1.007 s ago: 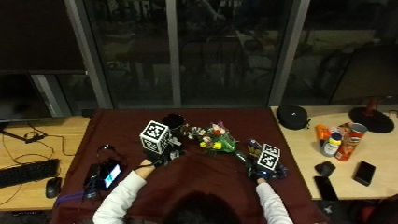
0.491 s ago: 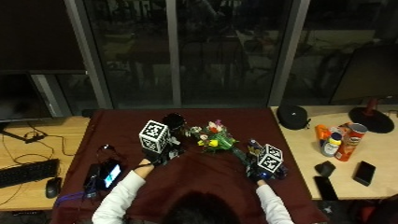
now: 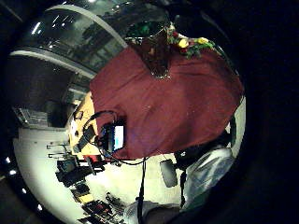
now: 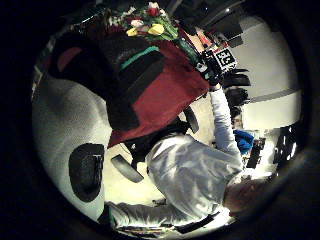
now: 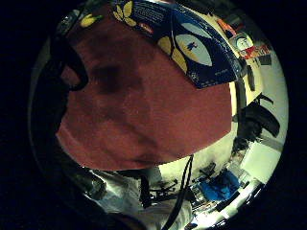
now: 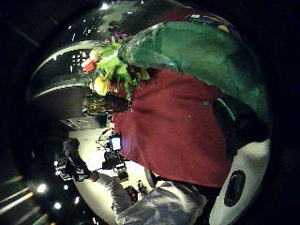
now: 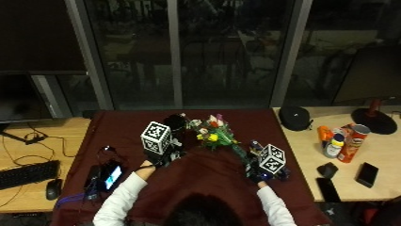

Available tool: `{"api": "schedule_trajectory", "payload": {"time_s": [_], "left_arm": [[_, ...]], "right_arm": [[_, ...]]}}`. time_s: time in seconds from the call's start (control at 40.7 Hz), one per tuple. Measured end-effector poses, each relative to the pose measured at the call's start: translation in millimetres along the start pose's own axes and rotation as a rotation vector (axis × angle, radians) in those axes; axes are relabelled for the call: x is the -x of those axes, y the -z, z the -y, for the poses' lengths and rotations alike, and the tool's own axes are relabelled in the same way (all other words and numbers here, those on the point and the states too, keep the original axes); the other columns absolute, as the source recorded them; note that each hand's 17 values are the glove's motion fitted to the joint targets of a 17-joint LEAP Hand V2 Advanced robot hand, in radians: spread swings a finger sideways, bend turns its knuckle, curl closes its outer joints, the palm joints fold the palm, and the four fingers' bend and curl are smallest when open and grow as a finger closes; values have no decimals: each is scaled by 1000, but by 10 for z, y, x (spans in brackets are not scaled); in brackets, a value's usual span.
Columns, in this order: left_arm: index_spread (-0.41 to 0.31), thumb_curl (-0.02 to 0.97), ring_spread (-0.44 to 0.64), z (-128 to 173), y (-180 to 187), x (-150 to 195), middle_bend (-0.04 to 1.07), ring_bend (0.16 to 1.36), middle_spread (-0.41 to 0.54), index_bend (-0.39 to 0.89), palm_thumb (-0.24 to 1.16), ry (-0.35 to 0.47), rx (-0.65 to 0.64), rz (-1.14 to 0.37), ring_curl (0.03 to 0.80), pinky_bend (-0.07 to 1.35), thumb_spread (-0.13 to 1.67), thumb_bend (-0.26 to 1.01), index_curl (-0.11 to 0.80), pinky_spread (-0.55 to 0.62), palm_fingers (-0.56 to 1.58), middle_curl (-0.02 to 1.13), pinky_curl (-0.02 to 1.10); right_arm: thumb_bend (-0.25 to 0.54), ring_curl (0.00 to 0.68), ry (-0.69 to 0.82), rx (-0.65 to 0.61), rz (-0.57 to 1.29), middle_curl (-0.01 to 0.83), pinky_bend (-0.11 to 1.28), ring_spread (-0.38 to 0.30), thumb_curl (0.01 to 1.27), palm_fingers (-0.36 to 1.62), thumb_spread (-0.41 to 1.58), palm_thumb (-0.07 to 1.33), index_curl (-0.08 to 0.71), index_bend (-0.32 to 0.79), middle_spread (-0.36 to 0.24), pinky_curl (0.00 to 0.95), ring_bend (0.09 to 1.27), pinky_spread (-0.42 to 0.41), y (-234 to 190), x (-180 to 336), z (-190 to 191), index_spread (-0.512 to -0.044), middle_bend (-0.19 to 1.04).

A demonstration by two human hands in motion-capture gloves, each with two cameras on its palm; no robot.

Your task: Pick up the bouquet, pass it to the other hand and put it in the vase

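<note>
A bouquet (image 7: 214, 133) of yellow, red and white flowers lies slanted over the maroon tablecloth (image 7: 119, 136), its wrapped stems running toward my right hand (image 7: 262, 176). That hand grips the wrap's lower end; the green wrap (image 6: 187, 56) fills the right thumb side view, and its blue and yellow patterned side (image 5: 192, 43) shows in the little finger side view. The dark glass vase (image 7: 175, 123) stands upright just left of the flowers, also seen as the vase (image 3: 156, 51). My left hand (image 7: 160, 157) hovers near the vase's front, fingers (image 4: 125, 75) relaxed and holding nothing.
A lit phone (image 7: 111, 174) with cables lies at the cloth's left edge. A keyboard (image 7: 25, 174) and mouse (image 7: 53, 188) sit further left. On the right wooden table are a chip can (image 7: 354, 143), a bottle (image 7: 330, 141) and dark phones (image 7: 366, 174).
The right hand has drawn slightly toward the person with the wrap in it. The flower heads have shifted a little toward the vase. The left hand has stayed where it was.
</note>
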State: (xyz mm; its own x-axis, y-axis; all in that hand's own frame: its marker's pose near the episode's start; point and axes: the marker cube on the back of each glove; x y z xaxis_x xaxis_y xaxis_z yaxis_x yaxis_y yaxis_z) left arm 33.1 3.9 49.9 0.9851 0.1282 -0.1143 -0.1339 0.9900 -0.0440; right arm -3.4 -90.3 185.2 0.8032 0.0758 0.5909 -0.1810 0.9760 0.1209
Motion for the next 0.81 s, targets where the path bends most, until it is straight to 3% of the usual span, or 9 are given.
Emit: {"api": "schedule_trajectory", "payload": {"time_s": [0.147,0.319,0.54,0.81], "left_arm": [[-22,279,84,27,-30,15,186,575,76,118,165,2,7,-13,318,359,1059,-23,264,93,498,356,358],[-22,279,84,119,-43,-32,185,574,76,118,165,1,27,-111,318,358,1059,-23,262,91,499,359,359],[-15,279,84,458,-3,-343,175,567,76,138,165,-43,1,-443,317,352,1059,-23,269,90,511,356,356],[-4,290,85,925,60,-790,168,561,84,138,214,-87,-98,-869,319,353,1062,-10,281,82,514,349,357]], "right_arm": [[-14,542,-75,-48,-26,587,801,-230,441,1254,1092,1087,471,167,-139,511,766,-279,93,-54,-5,-215,222],[-11,541,-27,-131,113,597,809,-232,424,1250,1106,1090,476,167,-137,508,772,-280,248,86,-20,-214,220],[-10,541,117,-187,431,604,821,-228,411,1251,1117,1097,481,165,-135,504,782,-281,450,594,-149,-213,213],[-11,539,294,-228,573,615,826,-227,397,1250,1124,1100,484,164,-127,500,782,-281,499,1207,-234,-213,220]]}}
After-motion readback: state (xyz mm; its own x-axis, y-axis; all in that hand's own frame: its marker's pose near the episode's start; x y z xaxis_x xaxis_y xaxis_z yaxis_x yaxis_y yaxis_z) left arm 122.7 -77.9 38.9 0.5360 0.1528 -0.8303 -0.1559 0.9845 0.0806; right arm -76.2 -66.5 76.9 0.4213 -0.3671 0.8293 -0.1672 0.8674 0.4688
